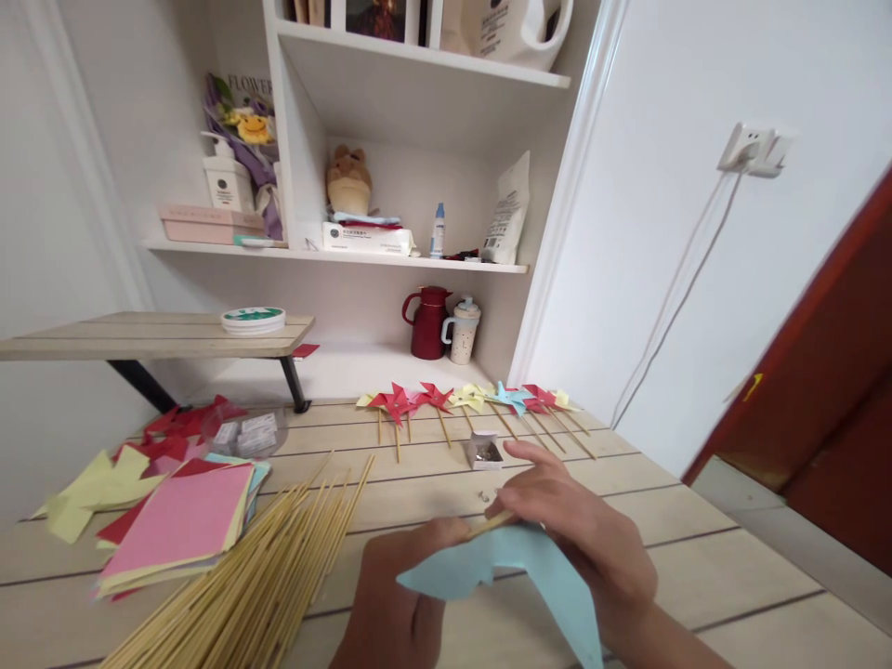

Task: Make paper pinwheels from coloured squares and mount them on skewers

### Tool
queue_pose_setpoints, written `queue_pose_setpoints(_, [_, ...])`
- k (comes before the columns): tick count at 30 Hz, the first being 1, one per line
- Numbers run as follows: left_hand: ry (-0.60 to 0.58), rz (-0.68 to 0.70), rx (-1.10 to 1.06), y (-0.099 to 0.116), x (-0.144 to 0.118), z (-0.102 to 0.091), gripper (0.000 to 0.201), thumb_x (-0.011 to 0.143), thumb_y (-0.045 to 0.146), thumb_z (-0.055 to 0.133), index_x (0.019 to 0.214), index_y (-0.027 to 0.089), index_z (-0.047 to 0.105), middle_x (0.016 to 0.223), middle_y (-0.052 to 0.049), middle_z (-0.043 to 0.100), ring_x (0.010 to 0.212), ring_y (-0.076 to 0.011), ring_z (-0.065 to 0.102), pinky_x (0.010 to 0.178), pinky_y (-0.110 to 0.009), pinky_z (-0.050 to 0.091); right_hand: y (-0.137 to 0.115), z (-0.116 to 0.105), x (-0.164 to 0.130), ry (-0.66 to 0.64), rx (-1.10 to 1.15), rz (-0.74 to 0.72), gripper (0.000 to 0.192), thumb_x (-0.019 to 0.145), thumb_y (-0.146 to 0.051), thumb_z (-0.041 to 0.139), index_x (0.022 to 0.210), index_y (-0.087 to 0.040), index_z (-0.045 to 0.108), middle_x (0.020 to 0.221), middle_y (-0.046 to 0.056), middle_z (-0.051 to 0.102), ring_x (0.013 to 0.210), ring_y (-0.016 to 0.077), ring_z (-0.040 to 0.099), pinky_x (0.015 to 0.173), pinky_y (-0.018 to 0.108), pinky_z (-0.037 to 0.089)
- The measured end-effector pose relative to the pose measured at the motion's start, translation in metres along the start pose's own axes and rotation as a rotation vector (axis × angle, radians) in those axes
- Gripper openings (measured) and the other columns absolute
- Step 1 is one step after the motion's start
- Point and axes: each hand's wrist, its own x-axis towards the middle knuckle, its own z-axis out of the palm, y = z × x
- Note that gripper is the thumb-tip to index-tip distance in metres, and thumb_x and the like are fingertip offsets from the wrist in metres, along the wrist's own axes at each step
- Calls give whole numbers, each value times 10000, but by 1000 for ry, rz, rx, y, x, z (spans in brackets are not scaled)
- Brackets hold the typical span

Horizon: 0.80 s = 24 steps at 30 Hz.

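Head view: both hands, left (390, 604) and right (585, 539), grip blue paper pinwheel (516, 567); stick (491, 525) mostly hidden, wrists cut off.

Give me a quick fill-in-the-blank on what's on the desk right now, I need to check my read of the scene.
1. Both hands, left hand and right hand, hold a folded paper piece coloured light ____.
2. The bundle of wooden sticks lies to the ____ of the hands.
3. The top sheet of the paper stack is ____.
4. The finished pinwheels lie in a row in front of a red ____.

Missing words: blue; left; pink; jug
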Motion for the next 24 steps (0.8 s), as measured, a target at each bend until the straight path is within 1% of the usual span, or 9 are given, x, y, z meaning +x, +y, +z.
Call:
queue_pose_setpoints(2, [-76, 69, 32, 2, 3, -4, 390, 790, 117, 600, 1053, 353, 766, 846, -35, 779, 691, -220, 683, 673, -279, 496, -2, 0, 2, 7, -17, 4, 219, 970, -196, 493, 1126, -242, 640, 811, 36, 738, 698, 181, 694, 982, 507, 508])
queue_pose_setpoints(4, [-119, 108, 68, 3, 6, -6, 416, 780, 97, 590, 1061, 351, 762, 805, -32, 774, 642, -211, 669, 639, -274, 482, -3, -1, 4, -3, -39, 2, 163, 961, -201, 510, 1050, -240, 641, 788, 29, 733, 668, 175, 687, 979, 493, 514])
queue_pose_setpoints(8, [-123, 111, 152, -3, 5, -4, 286, 821, 173, 564, 961, 303, 777, 663, -37, 723, 541, -190, 597, 563, -272, 417, -4, -4, 5, -51, -85, -3, 147, 936, -146, 506, 932, -220, 633, 739, 26, 714, 651, 172, 677, 977, 486, 510])
queue_pose_setpoints(10, [-137, 97, 186, -8, 1, -3, 242, 854, 222, 545, 918, 281, 771, 634, -41, 700, 519, -178, 567, 531, -268, 376, -5, -5, 6, -55, -98, -8, 168, 912, -100, 501, 898, -208, 629, 727, 24, 706, 651, 166, 674, 987, 476, 500])
queue_pose_setpoints(12, [-139, 109, 214, -13, -2, -1, 240, 874, 248, 527, 918, 271, 762, 631, -43, 691, 519, -171, 557, 528, -269, 358, -6, -7, 6, -61, -106, -14, 173, 884, -72, 513, 891, -201, 628, 731, 23, 704, 654, 164, 674, 997, 465, 492])
queue_pose_setpoints(14, [-106, 132, 241, -15, -4, 1, 236, 870, 253, 531, 914, 273, 762, 620, -41, 679, 523, -171, 549, 538, -274, 353, -6, -7, 6, -70, -110, -19, 195, 866, -54, 507, 910, -199, 630, 743, 24, 709, 662, 165, 678, 1005, 465, 484])
queue_pose_setpoints(19, [57, 165, 342, -18, -5, 8, 196, 842, 253, 575, 767, 279, 754, 507, -7, 587, 464, -147, 466, 520, -278, 293, 4, -5, -1, -80, -131, -14, 204, 842, -70, 540, 955, -214, 630, 778, 14, 731, 692, 176, 693, 1007, 491, 475])
queue_pose_setpoints(22, [174, 187, 411, -17, -6, 12, 145, 811, 250, 625, 837, 291, 761, 554, -10, 628, 509, -159, 513, 552, -276, 313, 14, 0, -8, -87, -163, -8, 229, 863, -117, 567, 1046, -243, 621, 882, 15, 761, 776, 190, 719, 1035, 513, 439])
queue_pose_setpoints(24, [230, 138, 413, -16, -7, 14, 142, 816, 264, 631, 872, 288, 760, 599, -20, 657, 543, -169, 540, 580, -274, 339, 21, 2, -10, -110, -177, -41, 338, 875, -114, 556, 1181, -256, 582, 962, 32, 767, 844, 200, 728, 1033, 518, 431])
